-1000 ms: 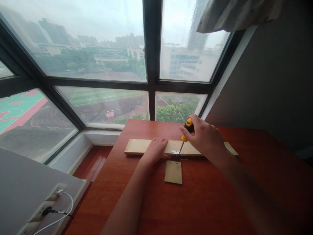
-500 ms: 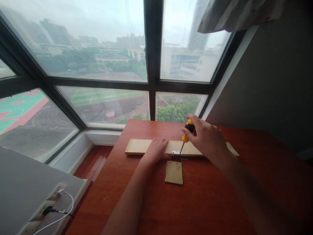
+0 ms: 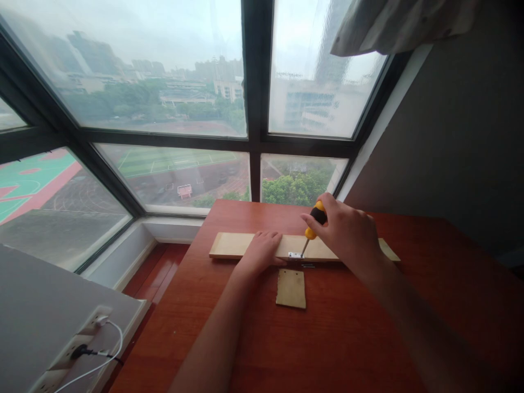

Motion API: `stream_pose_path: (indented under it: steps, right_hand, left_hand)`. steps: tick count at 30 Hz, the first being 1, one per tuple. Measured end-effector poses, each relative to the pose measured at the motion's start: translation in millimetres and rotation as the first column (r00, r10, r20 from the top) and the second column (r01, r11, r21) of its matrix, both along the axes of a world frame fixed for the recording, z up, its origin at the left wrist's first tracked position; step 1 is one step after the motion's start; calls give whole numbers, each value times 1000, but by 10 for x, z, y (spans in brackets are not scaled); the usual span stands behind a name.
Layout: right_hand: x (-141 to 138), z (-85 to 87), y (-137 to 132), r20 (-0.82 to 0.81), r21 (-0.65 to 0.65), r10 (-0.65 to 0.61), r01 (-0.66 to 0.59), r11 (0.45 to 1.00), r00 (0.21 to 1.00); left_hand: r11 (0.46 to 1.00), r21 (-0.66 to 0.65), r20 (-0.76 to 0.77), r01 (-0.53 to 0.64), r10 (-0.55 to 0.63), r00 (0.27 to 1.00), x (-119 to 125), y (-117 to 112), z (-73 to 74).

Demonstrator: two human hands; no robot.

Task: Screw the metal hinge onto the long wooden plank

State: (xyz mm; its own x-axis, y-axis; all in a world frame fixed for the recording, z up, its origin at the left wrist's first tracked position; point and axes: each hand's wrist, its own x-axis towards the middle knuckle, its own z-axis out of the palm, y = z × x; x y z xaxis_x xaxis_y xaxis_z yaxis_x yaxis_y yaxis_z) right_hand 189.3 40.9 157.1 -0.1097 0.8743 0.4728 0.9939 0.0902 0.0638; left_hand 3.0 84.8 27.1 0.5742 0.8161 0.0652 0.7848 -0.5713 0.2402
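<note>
A long pale wooden board [image 3: 229,245] lies across the far part of the red-brown table [image 3: 352,338]. My left hand [image 3: 259,252] rests flat on the board, fingers spread, holding it down. My right hand [image 3: 349,233] is closed round the yellow and black handle of a screwdriver [image 3: 313,224]. Its tip stands on a small metal hinge [image 3: 295,255] at the board's near edge. A small square wooden piece [image 3: 291,288] lies on the table just in front of the hinge.
Large windows [image 3: 172,109] rise beyond the table's far edge. A grey wall [image 3: 462,142] stands to the right. At lower left a white power strip [image 3: 82,344] with plugged cables lies on a grey surface. A wooden floor strip [image 3: 151,270] shows left of the table.
My right hand has shifted slightly on the screwdriver handle, as in turning it. The left hand and the board have stayed put.
</note>
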Motion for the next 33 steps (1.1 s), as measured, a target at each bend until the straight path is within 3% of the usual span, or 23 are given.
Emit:
stream_pose_path:
  steps: [8,13,16,24,33]
  right_hand:
    - [-37,6,1,-6,-14,-30,30,999,1000]
    - [58,-7,35,-290,-141,174,-222,965,941]
    - [118,-16,52,-388,-172,214,-298,939,896]
    - [47,-13,45,-214,-110,111,-137,985,970]
    - [-22,-54,69,-116,-52,17,-24,998,993]
  left_hand:
    - [1000,10,0,12,-12,1000,-1,11,-16]
    - [1000,15,0,2,-2,1000,-3,10,-34]
    - [1000,17,-6,2,-2,1000,4,11,-30]
    - [1000,-6,-10,4,-4,1000,14,11,-1]
    - [1000,2,-11,5,-4,1000,9,6,-8]
